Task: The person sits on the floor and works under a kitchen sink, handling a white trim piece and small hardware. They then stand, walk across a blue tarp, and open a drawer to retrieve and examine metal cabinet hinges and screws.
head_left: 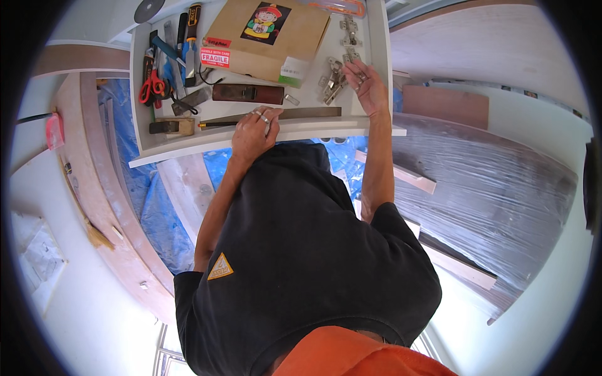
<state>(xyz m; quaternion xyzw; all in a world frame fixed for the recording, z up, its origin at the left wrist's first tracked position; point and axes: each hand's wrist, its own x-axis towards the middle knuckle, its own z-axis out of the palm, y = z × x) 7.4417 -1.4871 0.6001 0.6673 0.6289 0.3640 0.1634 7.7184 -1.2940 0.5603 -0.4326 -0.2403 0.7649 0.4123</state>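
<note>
My left hand [254, 133] rests at the front of an open white drawer [307, 130], its ringed fingers curled over the front panel. Inside the drawer's right side is my right hand [370, 91], fingers loosely bent and apart, beside metal cabinet hinges [333, 81]. Another hinge [350, 30] lies farther back, and one close to the fingertips is partly covered by them. I see nothing held in that hand. A dark reddish-brown wooden hand plane [248, 93] lies between my hands, behind a long flat strip [301, 113].
A brown cardboard package [266, 37] fills the drawer's middle. Red-handled scissors [152, 86], chisels [190, 47] and a small wooden block plane [172, 126] lie at left. Plastic-wrapped panels [483, 188] stand right; long boards [113, 207] and blue sheeting [164, 219] are left.
</note>
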